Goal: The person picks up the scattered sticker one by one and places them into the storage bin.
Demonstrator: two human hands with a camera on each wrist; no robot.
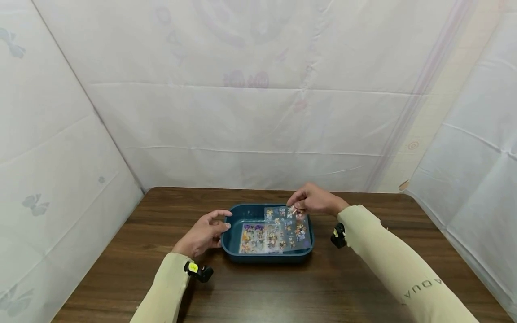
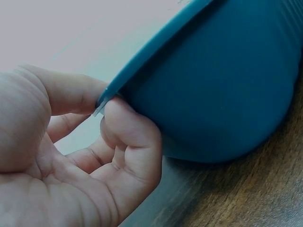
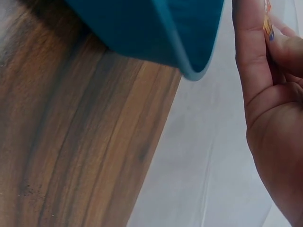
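Observation:
A teal plastic tray [image 1: 266, 258] sits mid-table and holds clear sheets of small colourful stickers [image 1: 262, 237]. My left hand [image 1: 227, 220] grips the tray's left rim. In the left wrist view the thumb lies above the rim and curled fingers [image 2: 130, 132] press under it against the tray wall [image 2: 213, 85]. My right hand [image 1: 296, 207] hovers over the tray's far right corner and pinches the top edge of a sticker sheet [image 1: 291, 211]. A strip of that sticker sheet [image 3: 267, 21] shows between the right fingers, beside the tray's corner [image 3: 142, 28].
The dark wooden table [image 1: 282, 291] stretches around the tray. White cloth walls [image 1: 258, 112] close it in at the back and on both sides. A small black camera is strapped to each wrist.

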